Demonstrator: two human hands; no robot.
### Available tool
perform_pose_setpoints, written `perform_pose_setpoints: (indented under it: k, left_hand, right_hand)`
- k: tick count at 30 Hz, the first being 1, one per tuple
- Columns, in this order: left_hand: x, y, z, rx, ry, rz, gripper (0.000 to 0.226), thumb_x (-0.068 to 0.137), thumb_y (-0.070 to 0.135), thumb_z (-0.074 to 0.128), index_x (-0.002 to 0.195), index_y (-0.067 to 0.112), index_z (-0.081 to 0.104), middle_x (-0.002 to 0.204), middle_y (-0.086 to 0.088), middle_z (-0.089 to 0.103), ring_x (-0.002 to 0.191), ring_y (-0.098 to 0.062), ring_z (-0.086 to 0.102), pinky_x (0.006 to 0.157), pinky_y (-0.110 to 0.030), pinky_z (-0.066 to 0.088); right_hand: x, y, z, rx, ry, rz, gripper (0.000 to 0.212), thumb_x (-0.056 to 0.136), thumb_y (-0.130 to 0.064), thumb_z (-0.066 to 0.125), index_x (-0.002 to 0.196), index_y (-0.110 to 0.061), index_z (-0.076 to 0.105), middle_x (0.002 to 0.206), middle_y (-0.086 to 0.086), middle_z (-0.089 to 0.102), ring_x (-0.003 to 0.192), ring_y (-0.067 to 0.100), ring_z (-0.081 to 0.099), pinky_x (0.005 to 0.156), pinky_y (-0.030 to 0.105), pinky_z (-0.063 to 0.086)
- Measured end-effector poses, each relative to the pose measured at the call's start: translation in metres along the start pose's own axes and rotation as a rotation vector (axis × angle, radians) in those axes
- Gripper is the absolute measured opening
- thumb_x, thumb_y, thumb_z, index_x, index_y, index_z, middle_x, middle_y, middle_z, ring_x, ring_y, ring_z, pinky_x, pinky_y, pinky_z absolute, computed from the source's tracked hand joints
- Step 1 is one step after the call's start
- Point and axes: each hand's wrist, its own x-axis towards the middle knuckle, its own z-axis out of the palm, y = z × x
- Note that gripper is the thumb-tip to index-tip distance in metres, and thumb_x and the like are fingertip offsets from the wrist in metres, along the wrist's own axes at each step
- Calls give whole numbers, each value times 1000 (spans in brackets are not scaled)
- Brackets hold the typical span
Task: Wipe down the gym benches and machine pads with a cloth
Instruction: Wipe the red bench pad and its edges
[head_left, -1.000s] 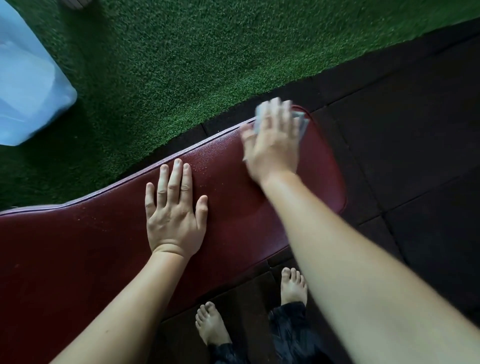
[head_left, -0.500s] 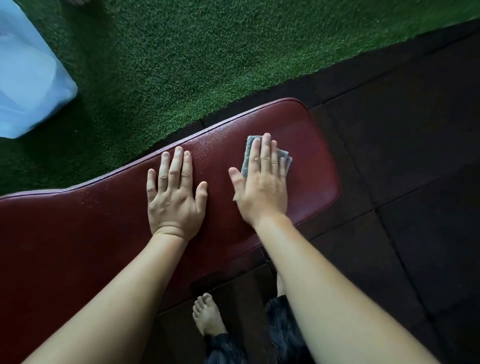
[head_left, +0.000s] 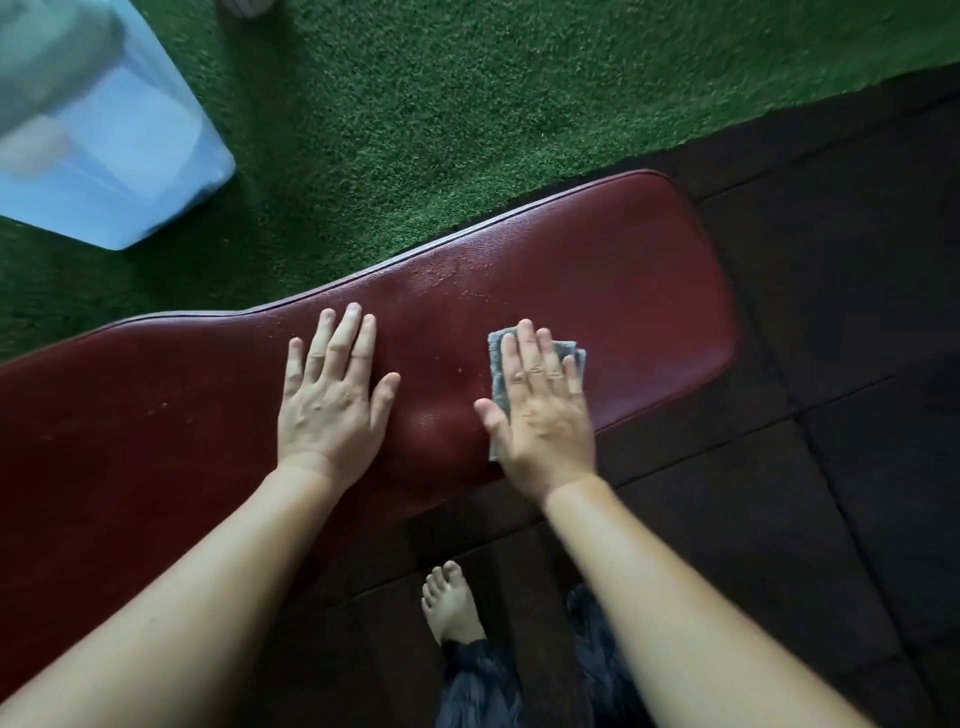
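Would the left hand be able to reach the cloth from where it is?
Probably yes. Only bare bench pad lies between the left hand and the cloth, though the right hand presses flat on most of it.

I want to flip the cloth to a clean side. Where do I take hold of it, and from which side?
Likely its left edge, which shows beside the thumb of the right hand. The cloth lies flat on the bench pad under straight fingers, with nothing raised to grab, so slide the thumb under from the left and pinch that edge.
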Motion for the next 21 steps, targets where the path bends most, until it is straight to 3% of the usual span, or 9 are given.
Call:
perform_pose_setpoints:
  k: [2, 5, 7, 9, 12, 14, 16, 19, 21]
  left_hand:
    - [-16, -24, -2, 48, -7, -15, 72, 102, 53, 30, 164, 18, 26, 173, 3, 15, 161, -20, 8, 129, -55, 7]
    - [-28, -42, -2, 64, 6, -9, 71, 102, 52, 28, 165, 20, 23, 174, 5, 11, 161, -18, 7, 128, -56, 8]
    - [-28, -42, 1, 60, 36, 0, 69, 102, 50, 29, 165, 21, 24, 174, 5, 12, 161, -19, 9, 128, -56, 9]
    - [-28, -41, 3, 58, 64, 2, 68, 102, 49, 31, 164, 20, 26, 174, 4, 15, 160, -20, 12, 128, -56, 10]
    - [-30, -42, 6, 48, 99, 7, 67, 102, 48, 32, 164, 21, 28, 173, 3, 17, 160, -20, 15, 128, -56, 11]
    - [-30, -43, 6, 43, 110, 7, 67, 103, 48, 33, 164, 21, 28, 173, 4, 18, 160, -20, 15, 128, -55, 11]
    - [-30, -43, 6, 33, 115, 7, 67, 103, 48, 34, 164, 21, 27, 173, 4, 17, 160, -20, 15, 128, -55, 11]
    - [-31, -42, 7, 34, 124, 9, 67, 103, 47, 34, 164, 21, 27, 173, 4, 17, 160, -20, 15, 128, -56, 12]
    - [-30, -42, 8, 37, 133, 11, 67, 103, 47, 34, 164, 21, 28, 173, 3, 17, 160, -20, 15, 128, -56, 12]
  right_hand:
    - [8, 34, -3, -42, 6, 18, 80, 100, -60, 31, 163, -12, 21, 171, 9, 13, 159, 27, 9, 127, 51, 10]
    - [20, 72, -20, -33, 46, 302, 85, 99, -66, 20, 164, -11, 16, 172, 9, 9, 159, 27, 5, 127, 52, 6]
    - [20, 52, -19, -6, 86, 406, 86, 99, -67, 16, 164, -9, 14, 172, 10, 8, 159, 27, 4, 127, 51, 4]
    - [13, 4, -7, -31, 105, 346, 85, 101, -64, 18, 163, -7, 14, 172, 12, 7, 159, 29, 4, 128, 51, 4]
    - [-6, -61, 18, -72, 31, 101, 82, 101, -61, 26, 164, -9, 16, 172, 10, 6, 159, 27, 2, 128, 48, 1]
    - [-7, -64, 21, -95, -25, -62, 81, 100, -60, 31, 163, -11, 19, 172, 8, 9, 159, 24, 4, 129, 46, 1]
    - [1, -32, 15, -142, -28, -109, 79, 99, -57, 32, 163, -12, 19, 172, 8, 10, 159, 26, 7, 128, 46, 1]
    - [16, 24, -8, -95, 36, 231, 81, 100, -58, 25, 164, -9, 12, 172, 11, 6, 159, 27, 4, 128, 48, 3]
    - [22, 14, -11, -64, 69, 416, 85, 99, -62, 19, 164, -7, 11, 172, 13, 5, 159, 28, 3, 128, 48, 0]
